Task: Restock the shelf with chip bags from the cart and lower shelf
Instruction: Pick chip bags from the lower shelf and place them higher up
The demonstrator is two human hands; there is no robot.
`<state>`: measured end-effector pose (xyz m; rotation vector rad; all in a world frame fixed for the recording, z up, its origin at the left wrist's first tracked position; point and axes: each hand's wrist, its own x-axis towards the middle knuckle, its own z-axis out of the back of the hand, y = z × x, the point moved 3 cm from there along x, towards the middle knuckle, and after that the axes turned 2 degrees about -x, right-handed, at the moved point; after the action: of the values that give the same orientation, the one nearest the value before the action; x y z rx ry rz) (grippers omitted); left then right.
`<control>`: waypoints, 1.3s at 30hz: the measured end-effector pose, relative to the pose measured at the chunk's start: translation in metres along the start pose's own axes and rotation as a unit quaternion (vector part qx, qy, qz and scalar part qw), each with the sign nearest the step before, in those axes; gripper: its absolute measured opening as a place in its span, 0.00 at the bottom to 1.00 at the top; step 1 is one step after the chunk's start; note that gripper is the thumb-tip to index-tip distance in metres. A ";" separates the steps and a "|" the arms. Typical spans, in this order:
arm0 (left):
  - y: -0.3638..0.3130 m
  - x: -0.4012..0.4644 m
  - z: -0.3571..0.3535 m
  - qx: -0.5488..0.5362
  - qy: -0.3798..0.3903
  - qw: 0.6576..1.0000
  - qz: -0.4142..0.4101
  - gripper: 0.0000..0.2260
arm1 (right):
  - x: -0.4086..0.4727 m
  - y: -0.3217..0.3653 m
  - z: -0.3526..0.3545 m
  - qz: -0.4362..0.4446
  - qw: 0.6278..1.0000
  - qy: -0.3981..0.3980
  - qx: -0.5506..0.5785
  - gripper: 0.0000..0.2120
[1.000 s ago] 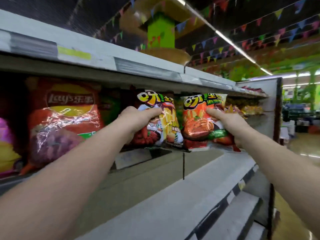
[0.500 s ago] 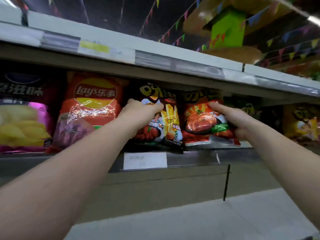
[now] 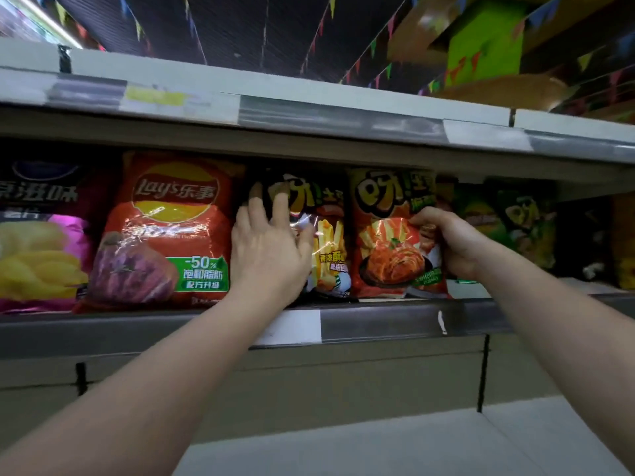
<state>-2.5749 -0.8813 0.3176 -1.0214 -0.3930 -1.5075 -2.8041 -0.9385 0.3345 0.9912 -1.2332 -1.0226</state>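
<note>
Both hands are up at the shelf [image 3: 395,316], each seating 1 bag upright in the front row so its printed face shows to the aisle. The left hand [image 3: 269,249] lies flat against the dark fries bag [image 3: 326,235], fingers spread and fairly straight over its upper left part — a push, by the look of it, to stand the bag back against whatever is behind it rather than a grip. The right hand [image 3: 453,245] has its fingers and thumb curled round the right edge of the red fries bag [image 3: 388,242], holding it steady while its bottom seam rests on the shelf just behind the price rail. The 2 bags stand touching side by side, with the orange Lay's bag [image 3: 165,231] just left of them and a green bag [image 3: 508,225] to the right, so the gap in the row looks filled. Compared with 0.5 s ago, the left hand has gone from pinching the dark bag's top to an opened palm on its face, the right hand has shifted from resting along its bag to clasping the edge, and both bags sit straighter and deeper; the camera has also drawn nearer.
</note>
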 end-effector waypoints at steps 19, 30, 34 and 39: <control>-0.002 0.004 -0.013 0.191 0.081 0.966 -0.151 0.38 | 0.012 -0.008 -0.001 0.032 0.998 -0.021 0.043 0.08; 0.000 -0.004 -0.010 0.194 0.128 0.963 -0.134 0.42 | 0.002 -0.007 -0.007 0.042 0.995 -0.083 -0.044 0.11; -0.002 -0.005 -0.009 0.195 0.140 0.964 -0.113 0.36 | 0.001 -0.006 -0.012 0.031 0.994 -0.078 -0.067 0.14; -0.003 -0.007 -0.007 0.193 0.140 0.965 -0.111 0.36 | -0.018 0.002 -0.021 0.193 0.879 -0.205 -0.384 0.27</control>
<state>-2.5807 -0.8813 0.3095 -0.4613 -0.5851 -1.6647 -2.7835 -0.9197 0.3307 -0.0996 -1.1311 -1.2762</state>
